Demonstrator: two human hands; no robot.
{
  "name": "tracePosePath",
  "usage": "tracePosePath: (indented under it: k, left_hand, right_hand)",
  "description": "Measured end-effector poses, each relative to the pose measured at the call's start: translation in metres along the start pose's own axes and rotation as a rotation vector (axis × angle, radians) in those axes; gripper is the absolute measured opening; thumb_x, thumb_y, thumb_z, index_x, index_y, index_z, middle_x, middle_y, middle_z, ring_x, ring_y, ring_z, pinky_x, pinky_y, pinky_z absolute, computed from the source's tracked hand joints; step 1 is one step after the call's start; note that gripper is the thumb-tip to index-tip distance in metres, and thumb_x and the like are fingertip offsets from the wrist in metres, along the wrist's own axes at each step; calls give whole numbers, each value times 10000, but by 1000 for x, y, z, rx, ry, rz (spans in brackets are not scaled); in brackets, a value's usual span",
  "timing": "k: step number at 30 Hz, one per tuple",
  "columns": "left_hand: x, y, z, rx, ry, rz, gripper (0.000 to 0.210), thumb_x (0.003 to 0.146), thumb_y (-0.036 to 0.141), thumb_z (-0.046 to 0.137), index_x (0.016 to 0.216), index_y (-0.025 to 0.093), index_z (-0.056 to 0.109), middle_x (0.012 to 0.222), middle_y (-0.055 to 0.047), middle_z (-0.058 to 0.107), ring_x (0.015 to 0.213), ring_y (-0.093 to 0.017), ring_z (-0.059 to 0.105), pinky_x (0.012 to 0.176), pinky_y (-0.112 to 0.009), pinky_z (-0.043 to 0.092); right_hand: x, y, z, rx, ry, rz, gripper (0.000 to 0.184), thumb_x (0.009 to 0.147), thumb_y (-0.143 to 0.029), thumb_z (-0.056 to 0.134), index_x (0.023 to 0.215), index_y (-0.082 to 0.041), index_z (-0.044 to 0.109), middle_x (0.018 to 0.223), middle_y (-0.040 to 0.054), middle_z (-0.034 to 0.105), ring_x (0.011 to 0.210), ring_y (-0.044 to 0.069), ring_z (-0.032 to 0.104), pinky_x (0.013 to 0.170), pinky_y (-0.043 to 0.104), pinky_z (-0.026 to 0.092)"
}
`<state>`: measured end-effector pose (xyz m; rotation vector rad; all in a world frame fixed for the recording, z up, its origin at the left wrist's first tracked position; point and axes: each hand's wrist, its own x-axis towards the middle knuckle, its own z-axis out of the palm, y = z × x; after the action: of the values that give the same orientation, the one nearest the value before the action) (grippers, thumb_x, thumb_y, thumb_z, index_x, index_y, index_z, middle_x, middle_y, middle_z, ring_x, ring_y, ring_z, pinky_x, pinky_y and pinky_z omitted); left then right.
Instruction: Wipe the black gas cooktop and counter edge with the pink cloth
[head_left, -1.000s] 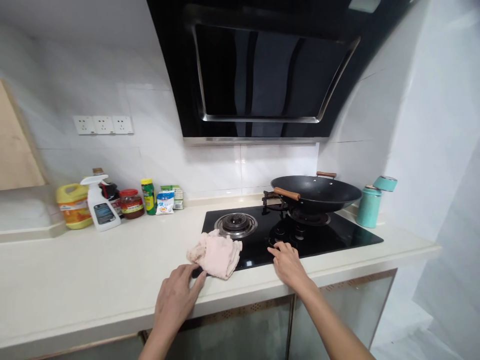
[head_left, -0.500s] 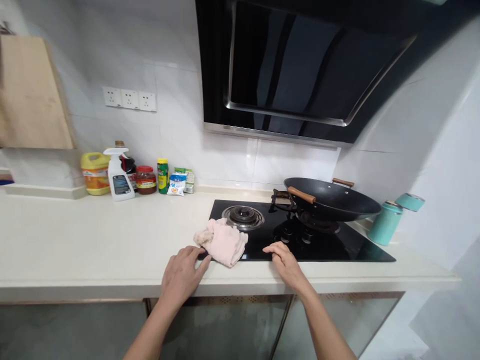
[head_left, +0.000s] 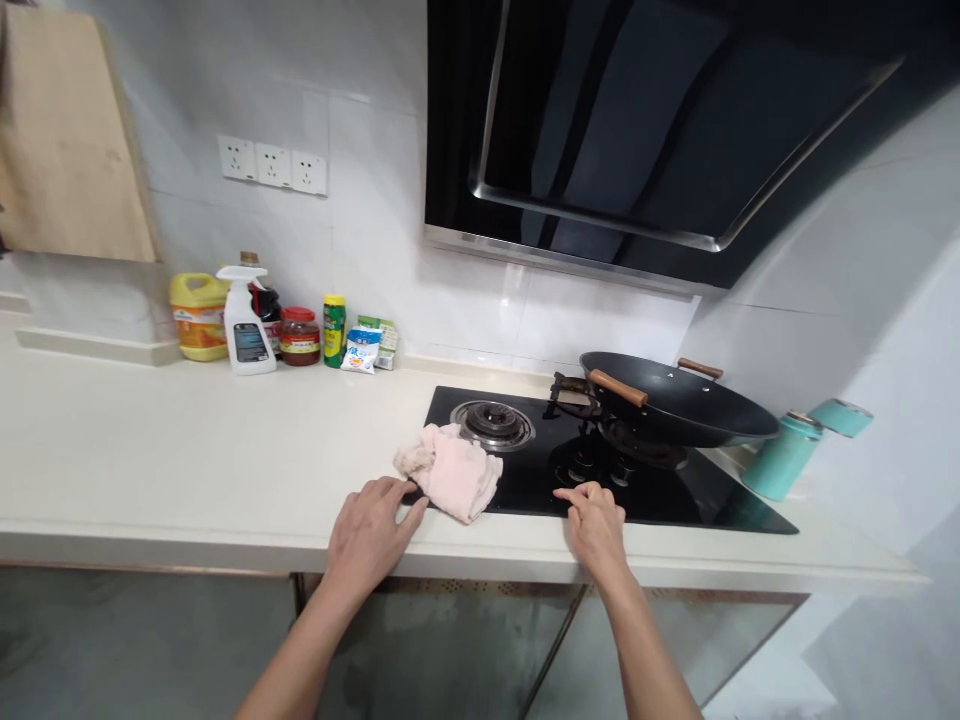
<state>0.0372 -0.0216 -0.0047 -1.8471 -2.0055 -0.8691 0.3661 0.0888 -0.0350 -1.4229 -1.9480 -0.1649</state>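
The left hand is open, thumb apart from loosely bent fingers, just beside the pink cloth, which lies bunched over the front-left part of the black cooktop. The right hand extends its index finger over the cooktop's front edge (whether its curled fingers hold anything, I cannot tell).

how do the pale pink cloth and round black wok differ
The pale pink cloth is smaller than the round black wok. The cloth is crumpled; the wok bowl-shaped. The cloth overlaps the front edge of the glossy black cooktop; the wok sits further back. Both rest on that cooktop.
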Motion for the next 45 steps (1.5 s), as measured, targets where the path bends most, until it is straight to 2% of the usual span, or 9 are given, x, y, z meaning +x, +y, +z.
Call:
tracePosePath:
  k: [8,17,23,28,34,45]
  left_hand:
    - [-1,0,-1,-1,-10,2,296,987,422,488,1054,232,705,1131,-66,734,1094,-261,646,886,-395,458]
    - [-1,0,0,-4,-2,7,290,984,423,496,1048,233,706,1106,-65,734,1069,-259,645,869,-393,455]
    - [-2,-1,1,-32,21,12,272,979,410,509,1040,233,706,1100,-67,733,1060,-259,646,870,-394,454]
    - [-3,-2,2,-26,29,14,272,978,412,513,1042,235,709,1092,-69,733,1046,-264,649,856,-395,450]
    - [-4,-2,2,-17,29,14,272,979,413,513,1051,239,709,1106,-71,733,1006,-257,657,844,-390,448]
    - [-3,0,0,-3,13,17,293,992,418,487,1061,236,706,1108,-79,728,1028,-256,643,861,-390,446]
  right_hand:
    - [-3,-5,-2,-29,-14,-46,457,871,-40,510,1040,-356,795,995,58,588,933,214,482,784,359,322]
    - [-2,-2,-3,119,-7,-14,393,849,-79,428,916,-270,766,998,54,581,995,221,507,841,380,361]
    - [1,0,-5,192,-14,30,362,856,-142,393,920,-264,728,1034,51,588,1056,239,530,888,410,390]
    - [0,0,-3,153,-43,37,278,834,-222,498,957,-270,743,1054,60,599,1055,255,530,893,418,396]
    - [-3,4,-1,134,-83,7,273,817,-286,578,1020,-289,761,1075,57,601,1052,255,537,897,414,405]
    - [-2,4,-6,187,-95,-6,153,846,-296,561,823,-264,709,970,41,629,984,235,547,895,398,395]
